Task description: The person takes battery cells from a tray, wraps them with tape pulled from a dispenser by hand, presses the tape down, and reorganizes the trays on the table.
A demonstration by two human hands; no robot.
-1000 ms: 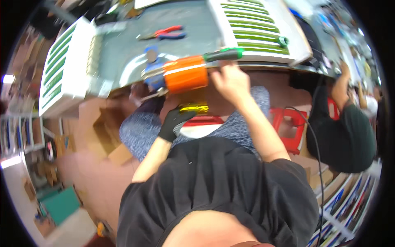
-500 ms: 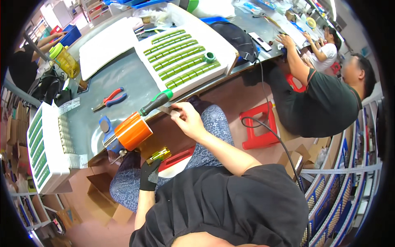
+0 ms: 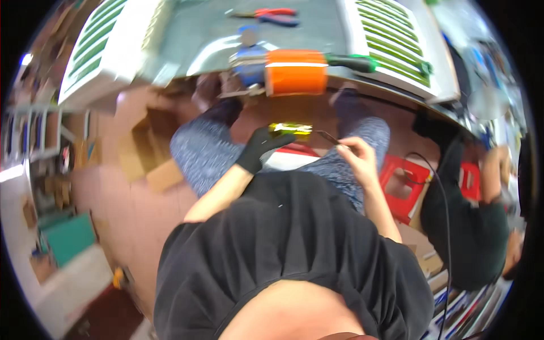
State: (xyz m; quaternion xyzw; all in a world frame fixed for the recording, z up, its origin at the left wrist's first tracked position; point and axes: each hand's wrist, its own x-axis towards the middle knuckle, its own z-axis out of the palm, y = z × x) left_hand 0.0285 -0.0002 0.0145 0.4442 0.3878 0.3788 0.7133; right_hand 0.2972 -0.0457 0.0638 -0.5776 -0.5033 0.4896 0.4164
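My left hand [image 3: 259,148], in a black glove, is closed around a shiny yellow-green cylindrical piece [image 3: 292,130] above my lap. Bare and pinched, my right hand [image 3: 361,160] holds a thin dark tool [image 3: 327,136], blurred so its kind is unclear; its tip points at the right end of the piece, a small gap apart. Just beyond both hands, an orange cylinder [image 3: 296,79] sits on a blue vise [image 3: 248,63] at the table edge. A green-and-black handle [image 3: 352,62] sticks out from the cylinder's right side.
Red-and-blue pliers [image 3: 272,17] lie on the grey table [image 3: 207,25]. White trays with green pieces stand left [image 3: 127,65] and right [image 3: 437,85]. A red stool [image 3: 391,198], a hanging cable [image 3: 447,238] and a seated person [image 3: 470,226] are at right. Cardboard boxes [image 3: 133,147] are on the floor at left.
My view has swung downward and turned. My right hand has left the table edge beside the handle and come over my lap, bringing the thin tool close to the yellow-green piece.
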